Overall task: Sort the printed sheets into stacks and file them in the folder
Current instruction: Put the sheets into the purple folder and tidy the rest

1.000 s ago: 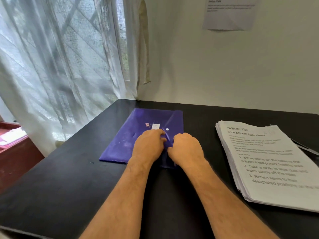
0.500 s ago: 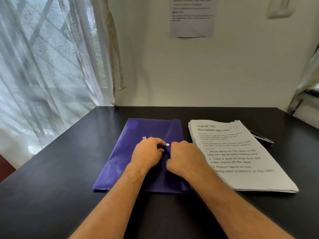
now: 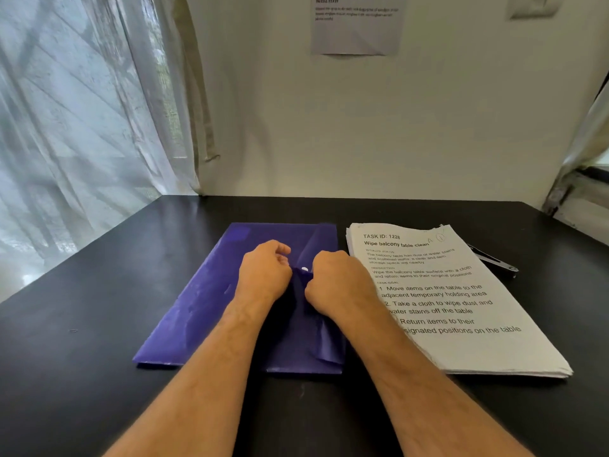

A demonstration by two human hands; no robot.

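Note:
A purple plastic folder (image 3: 197, 308) lies flat on the black table (image 3: 82, 374), just left of centre. Both hands sit on its right half by the white snap button (image 3: 304, 269). My left hand (image 3: 263, 275) has curled fingers on the folder's body beside the snap. My right hand (image 3: 339, 285) pinches the folder's flap, which is lifted and creased near its lower corner (image 3: 326, 344). A thick stack of printed sheets (image 3: 468, 324) headed "Wipe balcony table clean" lies right of the folder, touching my right forearm.
A dark metal clip-like object (image 3: 494, 262) pokes out from behind the paper stack. A white wall with a taped notice (image 3: 357, 24) stands behind the table. Sheer curtains (image 3: 82, 127) hang along the left edge.
The camera has swung right and centred on the table. My hands stay at the snap; the flap's lower corner now stands up from the folder.

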